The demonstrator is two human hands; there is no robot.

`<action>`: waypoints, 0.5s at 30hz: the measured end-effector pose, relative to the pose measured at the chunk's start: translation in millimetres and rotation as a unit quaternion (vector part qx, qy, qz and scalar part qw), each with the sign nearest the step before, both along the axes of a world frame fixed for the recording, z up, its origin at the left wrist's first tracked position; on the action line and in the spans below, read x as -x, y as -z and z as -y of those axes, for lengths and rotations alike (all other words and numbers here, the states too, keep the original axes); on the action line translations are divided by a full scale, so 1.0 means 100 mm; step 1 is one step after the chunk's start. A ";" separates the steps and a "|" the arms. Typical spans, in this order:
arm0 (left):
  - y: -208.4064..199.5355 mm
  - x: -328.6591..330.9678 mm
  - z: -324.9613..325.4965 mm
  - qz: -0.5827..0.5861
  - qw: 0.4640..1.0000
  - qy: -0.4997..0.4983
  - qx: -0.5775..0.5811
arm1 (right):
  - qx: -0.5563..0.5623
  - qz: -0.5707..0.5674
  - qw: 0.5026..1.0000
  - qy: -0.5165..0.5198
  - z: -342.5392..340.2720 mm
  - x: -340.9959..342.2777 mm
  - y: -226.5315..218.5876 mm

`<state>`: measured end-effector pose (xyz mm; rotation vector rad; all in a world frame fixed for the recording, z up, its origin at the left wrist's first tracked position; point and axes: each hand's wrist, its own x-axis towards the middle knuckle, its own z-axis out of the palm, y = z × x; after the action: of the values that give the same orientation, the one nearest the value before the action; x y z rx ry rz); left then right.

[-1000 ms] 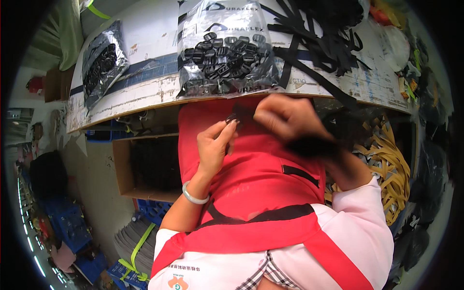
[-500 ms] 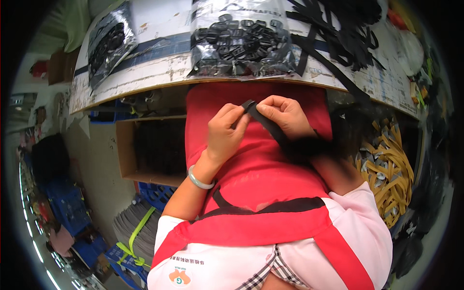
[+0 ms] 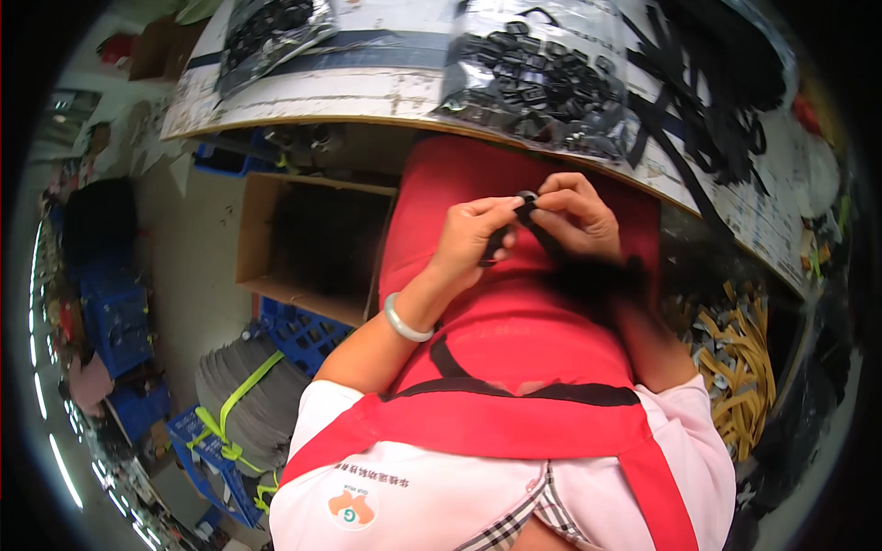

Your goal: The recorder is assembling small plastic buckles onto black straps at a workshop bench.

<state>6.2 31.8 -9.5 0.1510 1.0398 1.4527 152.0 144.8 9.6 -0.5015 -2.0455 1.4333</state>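
Head view: above your red apron (image 3: pixel 533 340), your left hand (image 3: pixel 466 237) pinches a small black buckle (image 3: pixel 526 197); your right hand (image 3: pixel 583 219), just beside, grips its black strap (image 3: pixel 548 242). If 1 pinch loosens, the strap could slip.

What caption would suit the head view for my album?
Left hand and right hand meet at a black strap over a red apron, near a clear bag of black buckles.

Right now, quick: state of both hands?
Left hand: closed, pinching a small black piece.
Right hand: closed, apparently on the black strap.
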 end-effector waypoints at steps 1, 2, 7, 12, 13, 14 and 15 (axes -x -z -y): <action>-0.02 0.00 -0.01 0.007 1.000 0.010 -0.005 | -0.011 -0.035 0.999 0.000 0.06 0.00 -0.09; -0.06 0.02 0.01 -0.059 0.998 -0.006 -0.017 | -0.019 -0.072 0.997 -0.007 0.12 0.03 -0.19; -0.15 -0.01 -0.02 -0.165 0.982 -0.051 -0.071 | 0.197 0.109 0.971 0.074 0.18 -0.01 -0.47; -0.12 -0.10 0.00 -0.257 0.959 -0.064 -0.103 | 0.274 0.139 0.950 0.049 0.11 -0.07 -0.36; -0.13 -0.10 0.01 -0.256 0.959 -0.063 -0.102 | 0.284 0.137 0.948 0.042 0.12 -0.07 -0.39; -0.15 -0.08 0.01 -0.233 0.967 -0.060 -0.084 | 0.294 0.133 0.946 0.034 0.12 -0.05 -0.41; -0.16 -0.07 0.01 -0.211 0.974 -0.057 -0.066 | 0.295 0.132 0.946 0.034 0.12 -0.05 -0.41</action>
<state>12.8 30.9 6.1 0.5211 1.3083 1.6357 156.9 132.5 50.4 -1.0459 -1.7354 2.0259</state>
